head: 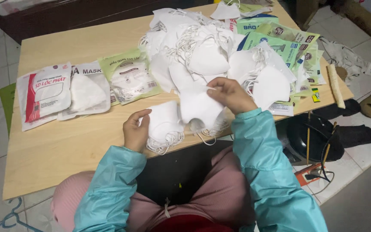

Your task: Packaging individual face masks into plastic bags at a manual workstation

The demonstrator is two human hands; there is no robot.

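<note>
1. Table (65,146) is the landmark: pale wood, loaded with masks.
2. Pile (207,51) of loose white masks sits at the table's far middle, with green packets (288,43) at its far right.
3. Sealed packs (44,94) lie on the table's left side.
4. Stack (164,124) of masks sits at the near edge, left hand (135,131) resting closed on it.
5. Right hand (230,94) pinches one mask (200,107) just over that edge.

Looks like the sorting step; next move probably needs lining it up on the stack.
</note>
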